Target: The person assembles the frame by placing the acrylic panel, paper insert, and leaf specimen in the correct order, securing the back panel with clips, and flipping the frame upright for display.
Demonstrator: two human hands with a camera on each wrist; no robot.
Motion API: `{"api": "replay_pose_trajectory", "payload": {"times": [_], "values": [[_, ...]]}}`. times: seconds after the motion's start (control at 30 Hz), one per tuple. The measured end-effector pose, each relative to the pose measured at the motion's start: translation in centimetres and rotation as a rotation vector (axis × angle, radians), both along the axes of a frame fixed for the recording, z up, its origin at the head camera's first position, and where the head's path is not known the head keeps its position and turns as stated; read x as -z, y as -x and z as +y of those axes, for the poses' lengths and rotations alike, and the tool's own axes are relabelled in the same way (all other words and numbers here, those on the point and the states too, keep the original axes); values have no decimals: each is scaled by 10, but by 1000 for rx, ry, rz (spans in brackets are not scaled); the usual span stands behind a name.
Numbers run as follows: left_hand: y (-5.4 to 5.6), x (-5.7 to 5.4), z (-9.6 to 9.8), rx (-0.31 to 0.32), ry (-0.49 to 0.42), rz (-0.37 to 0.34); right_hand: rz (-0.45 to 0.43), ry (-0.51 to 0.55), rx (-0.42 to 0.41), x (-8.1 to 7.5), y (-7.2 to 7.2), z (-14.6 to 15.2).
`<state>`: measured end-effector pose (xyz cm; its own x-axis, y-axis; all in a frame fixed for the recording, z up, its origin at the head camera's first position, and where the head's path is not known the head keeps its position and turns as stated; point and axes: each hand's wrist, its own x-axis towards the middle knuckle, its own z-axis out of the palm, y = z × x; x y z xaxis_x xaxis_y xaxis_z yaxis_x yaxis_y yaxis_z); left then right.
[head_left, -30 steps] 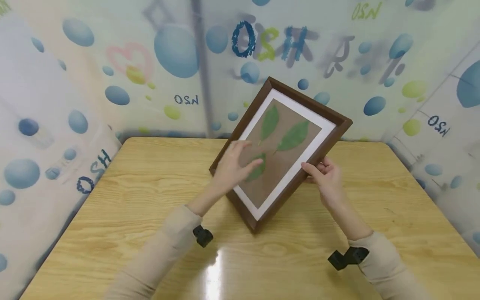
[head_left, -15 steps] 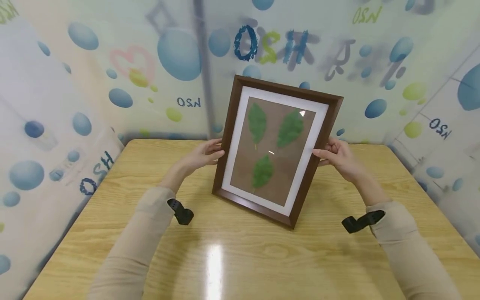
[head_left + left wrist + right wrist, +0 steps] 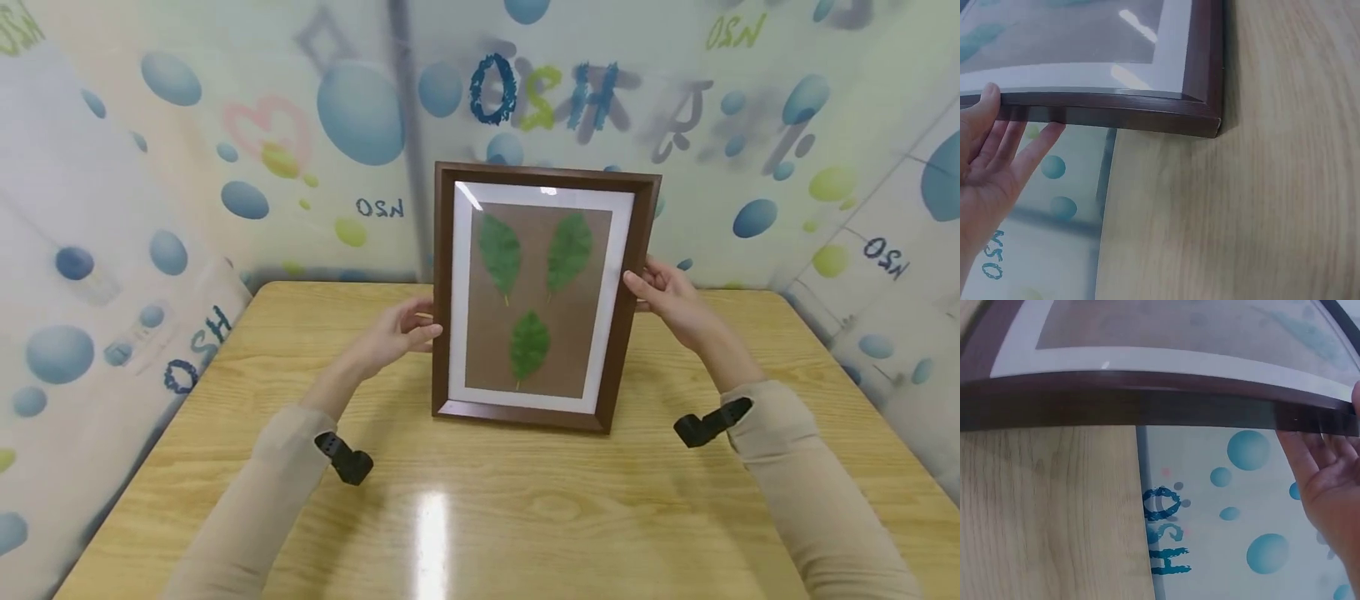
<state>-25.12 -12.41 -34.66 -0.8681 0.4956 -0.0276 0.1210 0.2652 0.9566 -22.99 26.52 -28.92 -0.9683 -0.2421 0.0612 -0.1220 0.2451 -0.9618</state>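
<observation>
A dark brown picture frame (image 3: 633, 308) stands nearly upright, leaning back slightly, in the head view. Behind its glass are a white mat, a brown backing and three green leaves (image 3: 529, 343). My left hand (image 3: 397, 333) holds the left side, its thumb at the front edge and its fingers towards the back. On the opposite side, higher up, my right hand (image 3: 671, 300) grips the frame, thumb in front and fingers partly hidden behind. The left wrist view shows a lower corner (image 3: 1207, 119) close against the tabletop.
Below the frame lies a wood-grain table (image 3: 525, 517) with a bright light reflection near its front. A patterned wall covering (image 3: 360, 112) with blue and green dots rises close behind the table and along both sides. Black cameras (image 3: 345, 458) sit on both wrists.
The picture frame has turned from a steep diagonal to nearly upright and shifted left. My left hand went from in front of the glass to the left side; my right hand kept its hold.
</observation>
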Motion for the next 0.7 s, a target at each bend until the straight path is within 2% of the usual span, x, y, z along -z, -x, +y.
{"api": "replay_pose_trajectory", "payload": {"times": [0.17, 0.27, 0.53, 0.7], "values": [[-9, -1, 0, -33, -8, 70, 47, 47, 5, -2, 4, -5], [-12, -1, 1, -42, -9, 81, 56, 78, 6, -3, 4, -6], [-10, 0, -1, -54, -19, 83, 51, 114, -7, 2, 10, -8], [-8, 0, -2, -54, -21, 74, 39, 174, -10, 5, 13, -9]]}}
